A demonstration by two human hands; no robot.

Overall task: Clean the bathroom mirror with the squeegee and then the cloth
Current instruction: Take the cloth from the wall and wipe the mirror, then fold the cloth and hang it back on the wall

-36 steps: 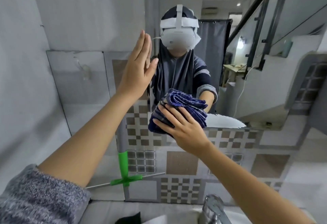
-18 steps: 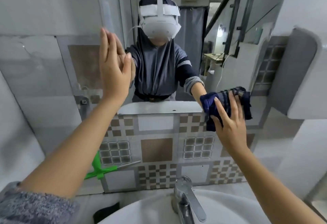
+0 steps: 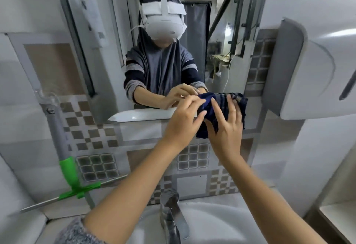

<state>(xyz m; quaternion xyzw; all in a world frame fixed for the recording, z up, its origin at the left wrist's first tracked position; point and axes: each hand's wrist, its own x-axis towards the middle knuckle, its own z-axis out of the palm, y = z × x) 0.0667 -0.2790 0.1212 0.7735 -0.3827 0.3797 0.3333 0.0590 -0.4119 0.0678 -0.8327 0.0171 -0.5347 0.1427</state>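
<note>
The bathroom mirror (image 3: 107,74) fills the wall ahead and reflects a person in a headset. A dark blue cloth (image 3: 238,105) lies bunched against the mirror's lower right corner. My right hand (image 3: 224,128) presses it to the glass with spread, straight fingers. My left hand (image 3: 185,120) has come across and pinches the cloth's left edge with its fingertips. The squeegee (image 3: 70,174), grey handle with a green head, leans against the tiled wall at lower left, away from both hands.
A chrome tap (image 3: 171,213) stands over the white basin (image 3: 221,222) directly below my arms. A white dispenser (image 3: 312,70) hangs on the wall right of the mirror. Patterned tiles (image 3: 96,132) run under the mirror.
My left hand came off the upper left of the mirror and moved down and right to the cloth, pinching its edge. My right hand stays at the lower right corner with the cloth.
</note>
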